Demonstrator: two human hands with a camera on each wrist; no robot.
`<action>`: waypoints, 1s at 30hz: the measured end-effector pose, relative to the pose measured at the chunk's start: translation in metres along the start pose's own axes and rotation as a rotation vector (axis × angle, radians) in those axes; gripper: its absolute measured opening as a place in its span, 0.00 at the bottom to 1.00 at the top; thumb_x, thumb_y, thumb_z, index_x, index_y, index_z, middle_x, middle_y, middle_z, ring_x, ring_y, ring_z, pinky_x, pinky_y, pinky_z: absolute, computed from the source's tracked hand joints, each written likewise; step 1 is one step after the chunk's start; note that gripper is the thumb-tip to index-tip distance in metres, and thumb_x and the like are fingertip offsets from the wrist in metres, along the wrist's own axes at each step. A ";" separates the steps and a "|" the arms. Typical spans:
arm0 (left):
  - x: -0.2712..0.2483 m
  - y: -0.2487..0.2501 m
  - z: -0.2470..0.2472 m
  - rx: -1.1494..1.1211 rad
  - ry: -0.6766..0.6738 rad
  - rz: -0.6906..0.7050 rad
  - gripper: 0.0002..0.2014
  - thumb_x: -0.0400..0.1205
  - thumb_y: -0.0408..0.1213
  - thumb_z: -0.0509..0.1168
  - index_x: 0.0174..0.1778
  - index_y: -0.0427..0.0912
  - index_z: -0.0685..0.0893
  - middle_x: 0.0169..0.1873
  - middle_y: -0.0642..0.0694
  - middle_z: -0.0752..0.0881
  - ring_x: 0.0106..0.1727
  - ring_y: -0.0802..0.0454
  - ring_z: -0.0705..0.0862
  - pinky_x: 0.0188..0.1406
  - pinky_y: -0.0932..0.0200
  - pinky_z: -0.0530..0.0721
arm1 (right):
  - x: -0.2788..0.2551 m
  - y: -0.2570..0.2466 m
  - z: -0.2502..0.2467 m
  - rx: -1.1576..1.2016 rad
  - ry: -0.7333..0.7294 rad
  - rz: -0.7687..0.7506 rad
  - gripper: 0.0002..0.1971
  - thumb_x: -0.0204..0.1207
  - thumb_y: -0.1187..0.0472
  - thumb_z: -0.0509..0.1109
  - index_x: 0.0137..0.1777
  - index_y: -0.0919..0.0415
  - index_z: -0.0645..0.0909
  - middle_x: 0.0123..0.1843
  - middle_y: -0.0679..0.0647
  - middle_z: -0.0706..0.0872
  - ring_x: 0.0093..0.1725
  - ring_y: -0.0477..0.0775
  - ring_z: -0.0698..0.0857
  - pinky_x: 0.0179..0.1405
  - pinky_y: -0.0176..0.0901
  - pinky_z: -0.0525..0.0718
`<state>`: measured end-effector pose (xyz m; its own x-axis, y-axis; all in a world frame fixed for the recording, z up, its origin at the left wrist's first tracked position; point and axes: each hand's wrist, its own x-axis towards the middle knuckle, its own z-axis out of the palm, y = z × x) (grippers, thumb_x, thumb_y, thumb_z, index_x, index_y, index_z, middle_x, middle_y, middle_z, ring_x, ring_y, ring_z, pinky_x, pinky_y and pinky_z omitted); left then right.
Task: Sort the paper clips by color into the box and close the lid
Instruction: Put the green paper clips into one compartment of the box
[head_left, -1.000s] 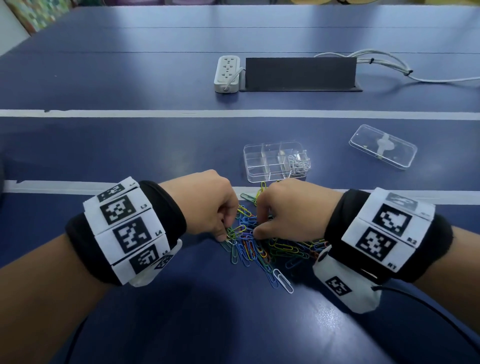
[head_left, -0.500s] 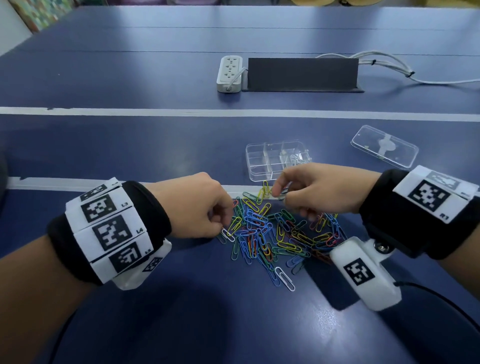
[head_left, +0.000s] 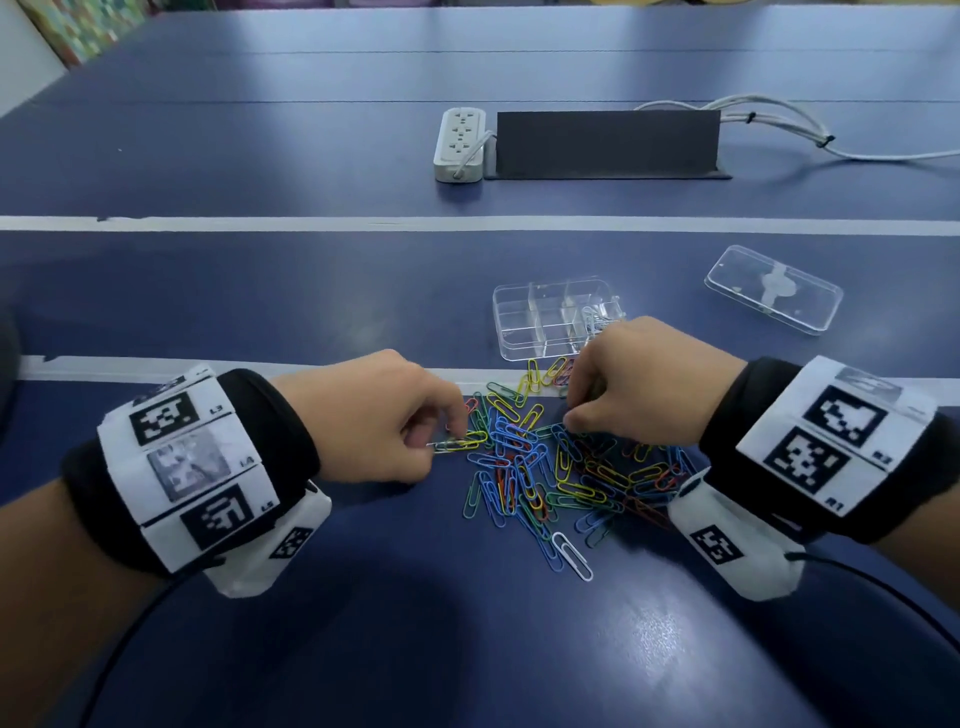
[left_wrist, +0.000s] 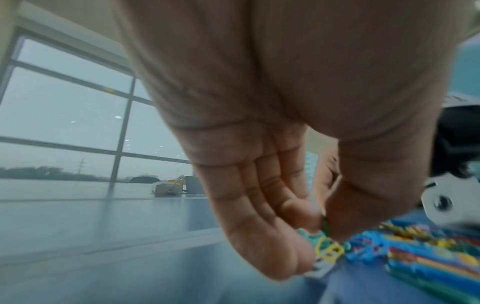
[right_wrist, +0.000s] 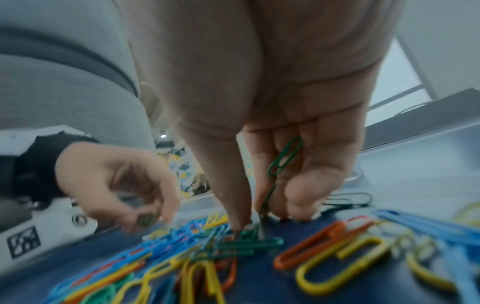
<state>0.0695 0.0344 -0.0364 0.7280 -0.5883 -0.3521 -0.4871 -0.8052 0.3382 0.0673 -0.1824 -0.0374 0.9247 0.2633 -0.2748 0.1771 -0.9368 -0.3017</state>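
A pile of coloured paper clips (head_left: 545, 467) lies on the blue table between my hands. My left hand (head_left: 460, 434) pinches a few clips at the pile's left edge, a green one (left_wrist: 324, 224) between thumb and finger, with yellow ones (left_wrist: 330, 251) just below. My right hand (head_left: 571, 415) is at the pile's far side; its curled fingers hold green paper clips (right_wrist: 285, 156) while thumb and forefinger press on more green clips (right_wrist: 246, 240). The clear compartment box (head_left: 524, 332) stands just beyond, with white clips (head_left: 597, 317) in its right end. Its lid (head_left: 774, 296) lies apart at the right.
One white clip (head_left: 571, 556) lies alone at the pile's near edge. Further back are a white power strip (head_left: 460, 143), a black stand (head_left: 608, 143) and white cables (head_left: 779, 130). White tape lines (head_left: 260, 223) cross the table.
My right hand rose from the pile toward the box's front edge, then dropped back onto the pile's far side. My left hand stayed at the left edge, drawing clips slightly leftward.
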 end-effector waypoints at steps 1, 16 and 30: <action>0.000 0.001 -0.002 -0.033 0.018 -0.007 0.12 0.70 0.34 0.64 0.46 0.54 0.83 0.25 0.52 0.80 0.29 0.57 0.76 0.33 0.71 0.75 | 0.001 -0.001 0.002 -0.013 0.000 -0.012 0.08 0.69 0.54 0.73 0.40 0.57 0.90 0.39 0.54 0.92 0.40 0.54 0.87 0.44 0.44 0.87; 0.041 0.019 -0.011 -0.066 0.112 -0.233 0.07 0.77 0.42 0.57 0.35 0.46 0.73 0.29 0.53 0.75 0.37 0.49 0.74 0.32 0.59 0.69 | 0.001 -0.007 0.004 -0.106 -0.039 -0.031 0.13 0.68 0.57 0.70 0.53 0.55 0.83 0.40 0.49 0.82 0.44 0.56 0.80 0.40 0.38 0.73; 0.055 0.027 -0.011 0.151 0.090 -0.018 0.04 0.74 0.42 0.67 0.39 0.49 0.87 0.23 0.56 0.70 0.27 0.59 0.71 0.33 0.63 0.71 | 0.007 0.016 -0.011 0.763 -0.171 0.184 0.13 0.74 0.73 0.55 0.38 0.60 0.79 0.30 0.56 0.80 0.26 0.53 0.72 0.23 0.38 0.71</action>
<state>0.1014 -0.0191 -0.0370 0.7741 -0.5701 -0.2753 -0.5358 -0.8216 0.1949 0.0804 -0.1976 -0.0345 0.8416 0.2095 -0.4978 -0.3091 -0.5690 -0.7620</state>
